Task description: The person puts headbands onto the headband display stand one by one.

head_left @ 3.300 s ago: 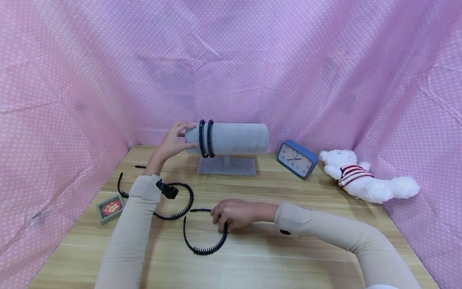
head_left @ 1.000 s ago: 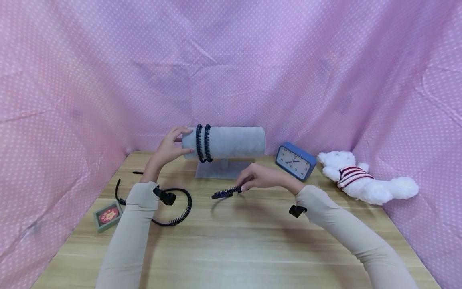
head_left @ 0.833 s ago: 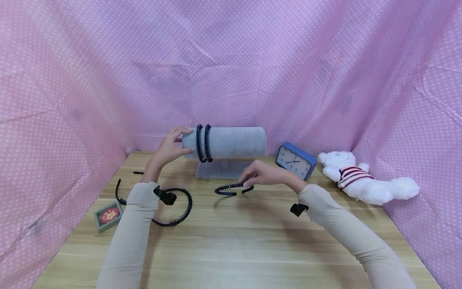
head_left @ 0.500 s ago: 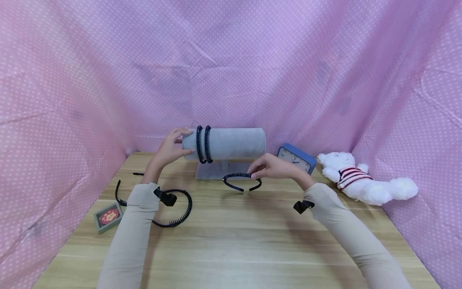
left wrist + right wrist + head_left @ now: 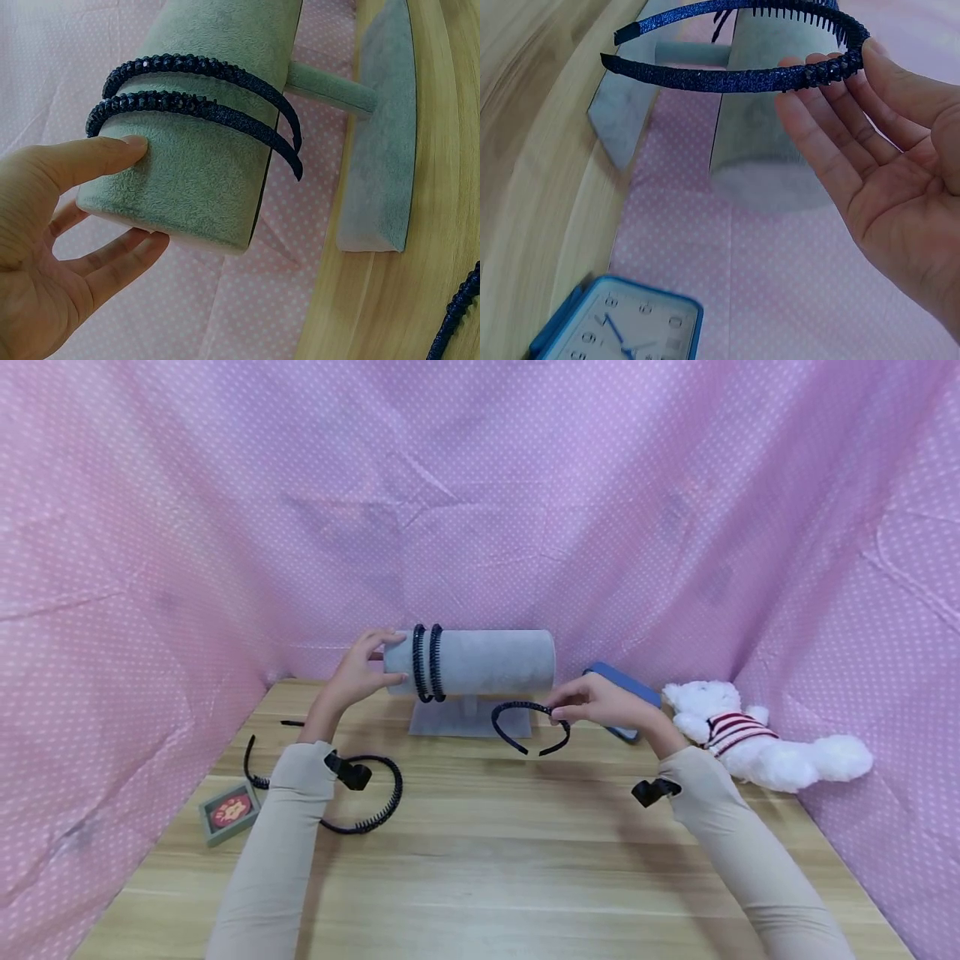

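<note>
A grey plush roll (image 5: pixel 495 660) on a T-shaped stand carries two dark toothed headbands (image 5: pixel 427 664) near its left end. My left hand (image 5: pixel 357 670) grips that end, thumb on the near side, fingers at the far side and end face. Between thumb and fingers, my right hand (image 5: pixel 603 700) pinches a dark glittery headband (image 5: pixel 506 708) in the air, in front of the roll's right end. The right wrist view shows this headband (image 5: pixel 757 80) with its two tips pointing left, apart from the roll (image 5: pixel 761 142).
More headbands (image 5: pixel 393 802) lie on the wooden table at left, partly hidden by the left arm. Nearby is a small framed paw picture (image 5: pixel 230 811). A blue clock (image 5: pixel 626 681), half covered by the right hand, and a white teddy bear (image 5: pixel 787 760) are at right.
My right hand has lifted the headband off the table, carried it back and right towards the roll, and turned it so its tips hang down. My left hand has stayed on the roll's end.
</note>
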Action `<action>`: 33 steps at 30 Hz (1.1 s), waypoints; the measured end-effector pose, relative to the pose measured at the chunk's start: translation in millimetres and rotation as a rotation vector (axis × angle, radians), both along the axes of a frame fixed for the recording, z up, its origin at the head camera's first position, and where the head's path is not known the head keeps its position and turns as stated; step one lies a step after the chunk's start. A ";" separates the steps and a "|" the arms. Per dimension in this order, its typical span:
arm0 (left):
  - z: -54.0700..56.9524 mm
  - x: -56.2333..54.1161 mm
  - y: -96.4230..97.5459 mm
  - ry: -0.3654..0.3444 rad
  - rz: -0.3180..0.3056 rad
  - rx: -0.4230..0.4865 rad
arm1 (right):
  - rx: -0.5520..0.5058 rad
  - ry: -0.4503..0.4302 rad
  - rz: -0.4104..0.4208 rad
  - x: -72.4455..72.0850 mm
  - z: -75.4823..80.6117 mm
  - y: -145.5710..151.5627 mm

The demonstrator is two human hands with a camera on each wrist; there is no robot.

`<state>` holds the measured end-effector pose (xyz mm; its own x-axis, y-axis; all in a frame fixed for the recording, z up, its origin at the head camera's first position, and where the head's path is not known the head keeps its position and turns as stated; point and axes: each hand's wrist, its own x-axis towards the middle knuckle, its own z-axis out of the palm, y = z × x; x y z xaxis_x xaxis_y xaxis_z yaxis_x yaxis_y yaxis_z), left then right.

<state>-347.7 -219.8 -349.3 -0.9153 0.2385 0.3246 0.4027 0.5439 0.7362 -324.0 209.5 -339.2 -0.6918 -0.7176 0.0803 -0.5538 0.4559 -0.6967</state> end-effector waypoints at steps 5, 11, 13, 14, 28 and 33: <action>0.4 0.7 -0.1 -0.007 0.005 -0.004 | -0.022 -0.035 -0.031 -3.0 -2.2 16.9; 1.2 1.1 0.4 -0.013 0.005 -0.001 | 0.000 -0.055 -0.101 -4.3 -0.4 34.7; 1.5 0.8 0.6 -0.011 0.002 0.002 | 0.009 -0.059 -0.124 -4.4 0.3 40.1; 1.5 0.6 0.6 -0.010 0.002 0.003 | 0.014 -0.058 -0.135 -4.4 0.7 42.8; 0.5 -0.2 1.0 -0.019 0.001 0.020 | -0.017 -0.105 -0.258 2.6 8.7 68.5; 0.6 0.0 0.4 -0.022 0.007 0.017 | -0.022 -0.096 -0.299 2.2 10.9 71.1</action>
